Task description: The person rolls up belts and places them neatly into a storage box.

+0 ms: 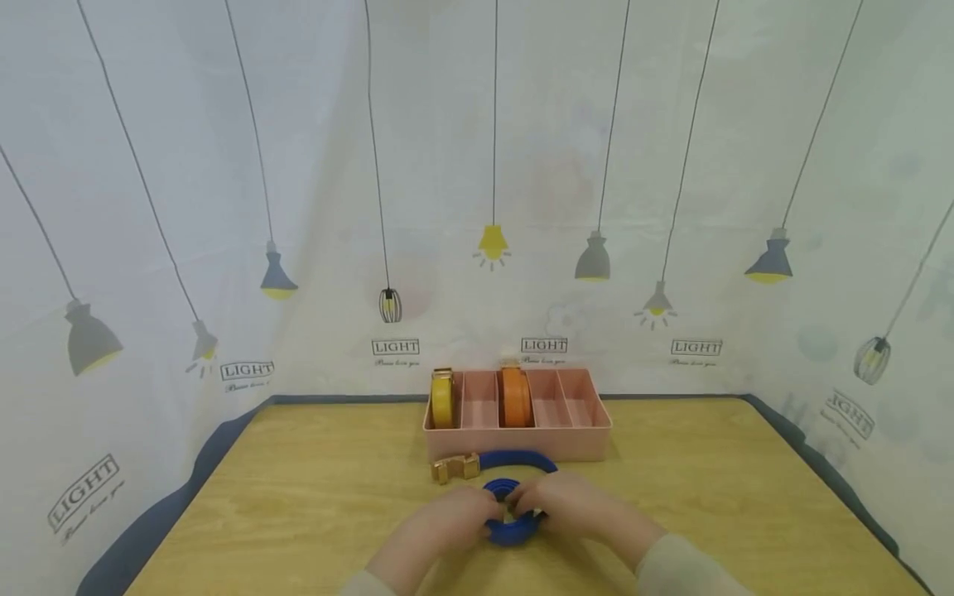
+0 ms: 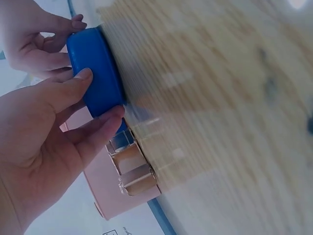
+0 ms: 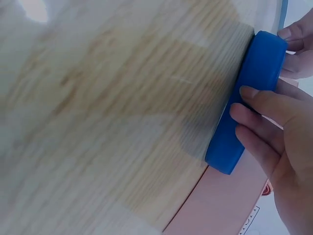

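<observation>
A blue belt (image 1: pixel 510 534) is partly rolled into a coil standing on its edge on the wooden table. Its loose length curves behind the coil and ends in a gold buckle (image 1: pixel 456 468) at the left. From the left side, my left hand (image 1: pixel 458 517) holds the coil, thumb and fingers against its outer face in the left wrist view. On the opposite side my right hand (image 1: pixel 570 501) grips it, with the thumb (image 3: pixel 249 92) on the blue outer band (image 3: pixel 259 58). Fingers partly hide the coil's centre in the head view.
Just behind the belt stands a pink divided box (image 1: pixel 522 443). A rolled yellow belt (image 1: pixel 442 404) fills its leftmost compartment, and a rolled orange belt (image 1: pixel 516 397) sits in the middle one. A lamp-printed curtain (image 1: pixel 492 314) surrounds the table (image 1: pixel 298 497).
</observation>
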`<state>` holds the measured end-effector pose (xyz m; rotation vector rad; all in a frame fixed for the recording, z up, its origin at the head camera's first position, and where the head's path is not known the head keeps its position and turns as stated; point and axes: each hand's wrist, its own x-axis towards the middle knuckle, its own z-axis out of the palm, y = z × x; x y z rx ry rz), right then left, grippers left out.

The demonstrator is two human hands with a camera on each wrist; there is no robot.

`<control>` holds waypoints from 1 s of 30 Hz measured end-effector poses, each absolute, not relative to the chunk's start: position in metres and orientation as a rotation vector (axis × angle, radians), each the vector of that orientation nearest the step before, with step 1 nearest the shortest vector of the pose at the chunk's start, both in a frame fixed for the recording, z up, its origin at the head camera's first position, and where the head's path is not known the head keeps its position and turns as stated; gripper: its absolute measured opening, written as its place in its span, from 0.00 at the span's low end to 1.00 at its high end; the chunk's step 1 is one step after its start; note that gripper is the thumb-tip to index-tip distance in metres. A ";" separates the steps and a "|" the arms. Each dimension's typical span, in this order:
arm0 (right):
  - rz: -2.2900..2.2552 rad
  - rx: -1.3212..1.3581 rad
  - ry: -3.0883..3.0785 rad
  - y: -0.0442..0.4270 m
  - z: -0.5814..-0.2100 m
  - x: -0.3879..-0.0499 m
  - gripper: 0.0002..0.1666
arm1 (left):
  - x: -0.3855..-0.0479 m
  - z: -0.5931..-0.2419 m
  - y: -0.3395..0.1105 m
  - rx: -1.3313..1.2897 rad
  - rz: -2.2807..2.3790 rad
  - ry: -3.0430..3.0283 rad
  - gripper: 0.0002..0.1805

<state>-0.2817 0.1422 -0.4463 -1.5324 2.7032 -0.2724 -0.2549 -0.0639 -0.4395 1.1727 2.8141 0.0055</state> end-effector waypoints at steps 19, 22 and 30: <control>-0.220 -1.541 2.744 0.135 -0.453 -0.284 0.13 | -0.254 -0.444 -0.053 1.024 -0.021 2.858 0.04; -0.289 -1.538 2.735 0.143 -0.454 -0.288 0.18 | -0.256 -0.444 -0.056 1.034 0.025 2.839 0.05; -0.351 -1.487 2.698 0.144 -0.453 -0.286 0.13 | -0.253 -0.439 -0.061 1.019 0.108 2.843 0.07</control>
